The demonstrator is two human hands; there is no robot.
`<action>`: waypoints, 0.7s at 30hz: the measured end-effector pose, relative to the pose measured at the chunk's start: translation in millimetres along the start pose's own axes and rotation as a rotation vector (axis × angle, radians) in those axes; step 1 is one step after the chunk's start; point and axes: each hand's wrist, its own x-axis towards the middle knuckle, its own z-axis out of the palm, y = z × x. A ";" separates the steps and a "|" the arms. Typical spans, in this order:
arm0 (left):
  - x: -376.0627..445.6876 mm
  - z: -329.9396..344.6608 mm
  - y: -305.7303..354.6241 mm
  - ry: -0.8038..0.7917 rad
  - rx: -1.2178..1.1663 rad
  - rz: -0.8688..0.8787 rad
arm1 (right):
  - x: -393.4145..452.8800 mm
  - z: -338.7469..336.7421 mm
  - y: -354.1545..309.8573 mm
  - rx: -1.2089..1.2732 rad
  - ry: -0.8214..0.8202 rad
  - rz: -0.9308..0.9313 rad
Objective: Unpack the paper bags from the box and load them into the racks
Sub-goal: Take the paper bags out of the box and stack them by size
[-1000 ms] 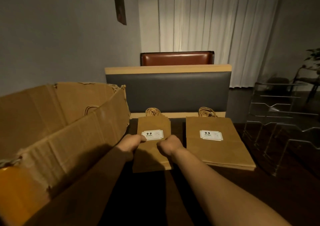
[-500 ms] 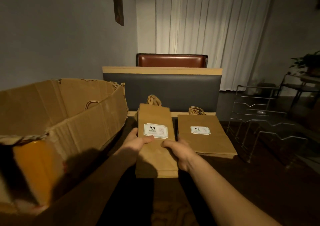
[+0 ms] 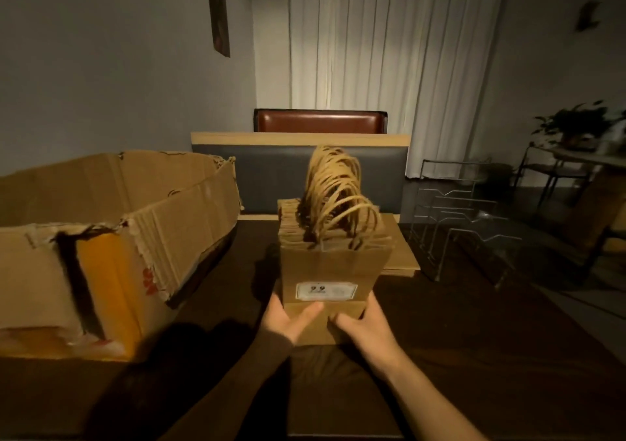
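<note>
— While your left hand (image 3: 289,318) and right hand (image 3: 364,325) clamp the bundle of paper bags (image 3: 330,271) upright above the table (image 3: 474,356), which step is this?

— Carrying. Next, swing right to the wire racks (image 3: 450,224), clear of the box (image 3: 111,230).

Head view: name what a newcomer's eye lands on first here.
The stack of paper bags at centre, stood upright with its rope handles fanned on top, gripped at its base by the left hand and right hand. Next, the torn cardboard box at left and the clear racks at right.
</note>
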 end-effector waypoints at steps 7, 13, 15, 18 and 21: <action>13.8 -7.5 -5.2 -0.108 0.036 0.074 | 8.2 1.0 3.7 -0.036 -0.004 0.038; 15.4 -10.5 -4.4 -0.120 -0.050 0.101 | 13.1 13.2 -2.0 -0.058 0.105 0.044; 20.5 -13.7 -5.8 -0.095 -0.074 0.089 | 18.5 20.1 -0.2 -0.067 0.131 0.061; 24.4 -21.8 -3.2 -0.086 -0.134 0.009 | 31.3 30.8 -3.9 -0.100 0.109 0.111; 41.6 -31.0 6.5 -0.033 -0.158 -0.096 | 52.3 41.2 -14.9 -0.120 0.070 0.136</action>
